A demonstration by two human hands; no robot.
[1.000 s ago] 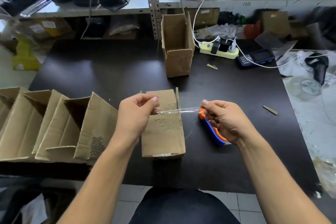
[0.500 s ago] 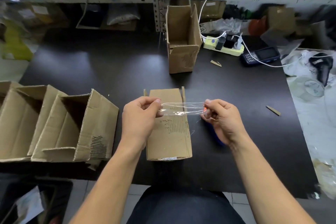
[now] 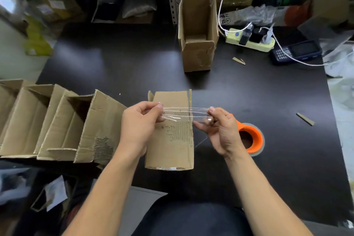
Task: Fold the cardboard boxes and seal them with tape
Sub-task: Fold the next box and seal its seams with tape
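A strip of clear tape [image 3: 184,114] is stretched between both hands above the far half of the folded box [image 3: 170,134], which lies flat on the black table [image 3: 118,67] just in front of the person; the left hand [image 3: 140,122] pinches the strip's left end between thumb and curled fingers, and the right hand [image 3: 220,130] pinches the right end the same way, its other fingers loosely bent. Compared with a second ago the strip is wider and flatter, no longer a thin twisted thread, and the hands are set slightly further apart; the tape roll [image 3: 251,139], with its orange core, now shows plainly just right of the box, where before the right hand covered most of it.

An upright open box [image 3: 197,32] stands well beyond the folded box; a row of open boxes [image 3: 57,122] lies on its side to the left of it, the row cut off by the frame edge. A power strip [image 3: 249,41] and a dark handset [image 3: 296,51] sit to the right of the upright box.

The tape is hard to trace, only its glinting edges showing; whether it touches the cardboard cannot be told. The right wrist hides part of the roll; the shelves at the back are blurred.
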